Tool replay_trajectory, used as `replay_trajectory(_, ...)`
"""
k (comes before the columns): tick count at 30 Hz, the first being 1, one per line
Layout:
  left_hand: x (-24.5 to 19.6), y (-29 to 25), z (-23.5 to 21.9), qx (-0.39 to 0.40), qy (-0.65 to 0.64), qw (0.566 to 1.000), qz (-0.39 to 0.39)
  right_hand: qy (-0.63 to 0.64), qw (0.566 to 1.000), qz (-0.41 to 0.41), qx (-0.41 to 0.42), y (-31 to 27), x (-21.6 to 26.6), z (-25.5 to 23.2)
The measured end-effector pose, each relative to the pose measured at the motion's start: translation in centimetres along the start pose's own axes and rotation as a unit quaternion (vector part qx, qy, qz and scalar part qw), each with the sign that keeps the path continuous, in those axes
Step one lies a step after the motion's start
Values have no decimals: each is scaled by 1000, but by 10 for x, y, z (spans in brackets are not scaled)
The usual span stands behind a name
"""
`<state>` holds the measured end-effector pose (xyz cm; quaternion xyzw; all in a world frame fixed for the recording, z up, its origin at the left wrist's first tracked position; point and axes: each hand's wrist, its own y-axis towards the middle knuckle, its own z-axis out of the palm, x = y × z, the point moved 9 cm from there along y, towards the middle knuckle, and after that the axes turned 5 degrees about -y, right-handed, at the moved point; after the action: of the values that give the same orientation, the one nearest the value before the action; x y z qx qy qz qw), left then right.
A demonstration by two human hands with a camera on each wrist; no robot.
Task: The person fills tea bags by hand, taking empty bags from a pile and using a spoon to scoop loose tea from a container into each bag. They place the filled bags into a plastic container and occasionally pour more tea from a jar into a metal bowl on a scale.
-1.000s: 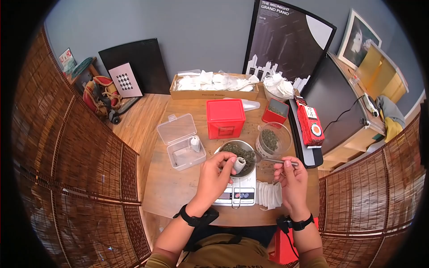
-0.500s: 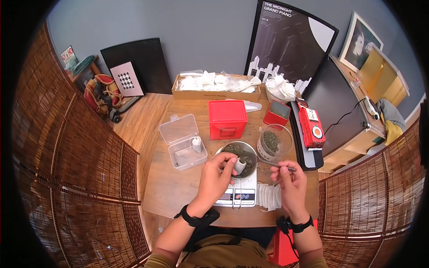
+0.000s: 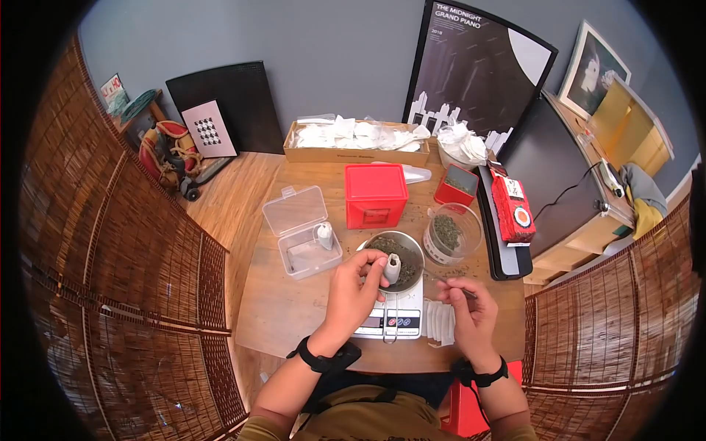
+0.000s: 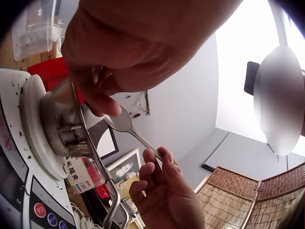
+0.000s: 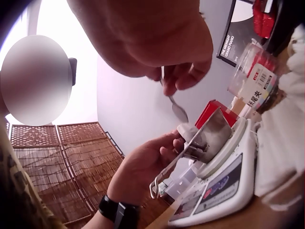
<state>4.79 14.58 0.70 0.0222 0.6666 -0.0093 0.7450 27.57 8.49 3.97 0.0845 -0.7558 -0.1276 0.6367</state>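
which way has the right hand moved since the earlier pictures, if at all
Yes: in the head view, the right hand has come slightly down the picture and left, closer to the scale.

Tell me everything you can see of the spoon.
The spoon is grey and shiny, metal by its look, with an oval head and a narrow, straight handle. The right hand pinches the handle between thumb and fingers. It is held in the air, sloping down from that hand, its head pointing toward the white pouch in the left hand. Whether the head carries anything or touches the pouch, I cannot tell.
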Motion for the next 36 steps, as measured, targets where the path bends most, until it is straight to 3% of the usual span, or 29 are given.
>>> replay_trajectory(3,0,-1,-2,-29,-17,999,19,25,998,-7,-57,-2,-1,-7)
replay_trajectory(7,2,-1,2,-8,-12,1000,17,15,1000,8,-17,4,1,1)
replay_trajectory(9,-4,-4,-7,-61,-35,997,25,40,995,31,-86,5,-5,-12)
replay_trajectory(18,-29,-10,-6,-51,-39,996,57,70,988,134,-17,23,-43,15)
replay_trajectory(28,-26,-9,-12,-49,-26,997,58,-22,997,74,-27,14,-40,12)
replay_trajectory(36,-23,-10,-7,-43,-37,997,44,82,989,119,-37,2,-61,6)
